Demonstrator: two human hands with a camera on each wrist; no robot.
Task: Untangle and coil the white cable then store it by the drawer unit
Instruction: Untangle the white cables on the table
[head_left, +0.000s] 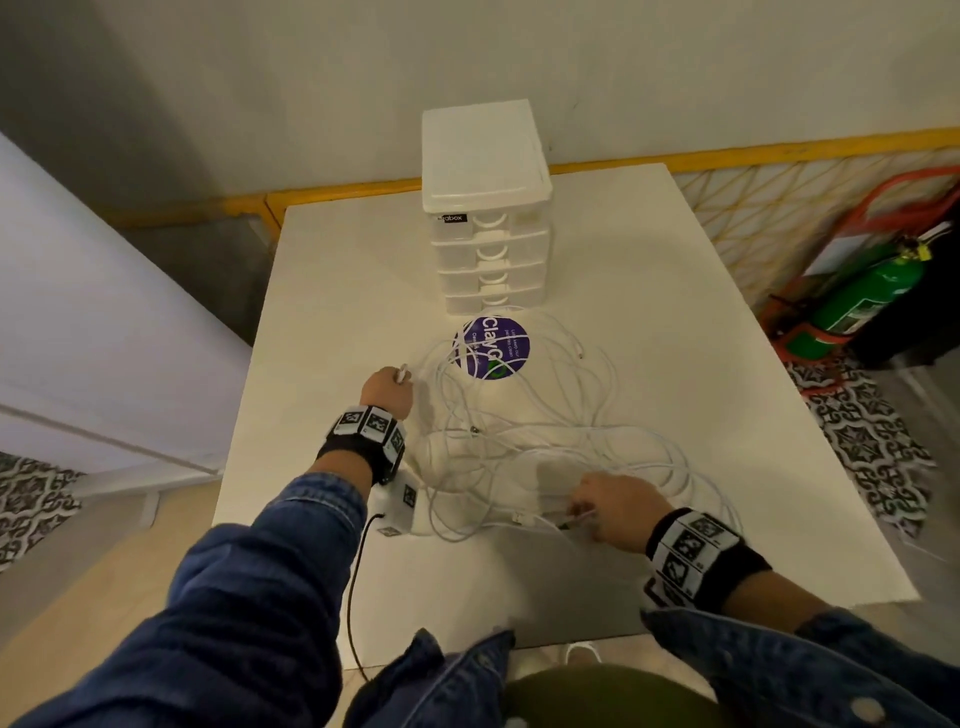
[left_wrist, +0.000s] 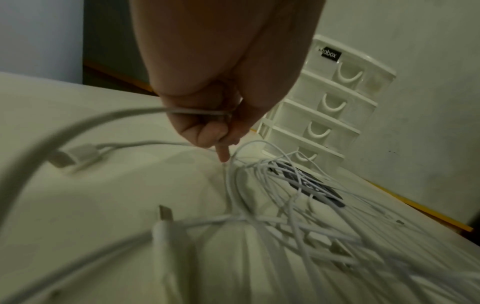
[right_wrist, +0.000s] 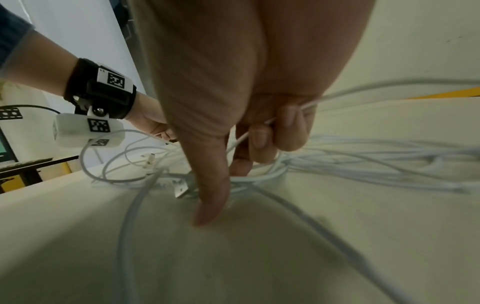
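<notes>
A tangle of white cable (head_left: 524, 415) lies spread in loose loops over the middle of the white table (head_left: 701, 322), reaching from the near edge up to the foot of the drawer unit (head_left: 488, 208), which stands upright toward the far edge. Some loops cross a round purple sticker (head_left: 493, 347) on the tabletop just in front of the unit.

The left hand (head_left: 387, 389) is over the left side of the tangle. From the head camera only its back shows; the left wrist camera shows its fingers (left_wrist: 205, 133) curled round a strand, with one finger pointing down to the table. That view also shows two plug ends lying loose nearby, one flat on the table (left_wrist: 70, 157) and one close to the lens (left_wrist: 165, 226).

The right hand (head_left: 618, 509) is near the table's near edge. The head camera shows it low over the strands; the right wrist camera shows its fingers (right_wrist: 262, 137) bent and pinching a thin strand, while the thumb reaches down to the table. A metal plug tip (right_wrist: 182, 189) lies just beside that thumb.

A green fire extinguisher (head_left: 857, 306) leans on the floor past the table's right edge.
</notes>
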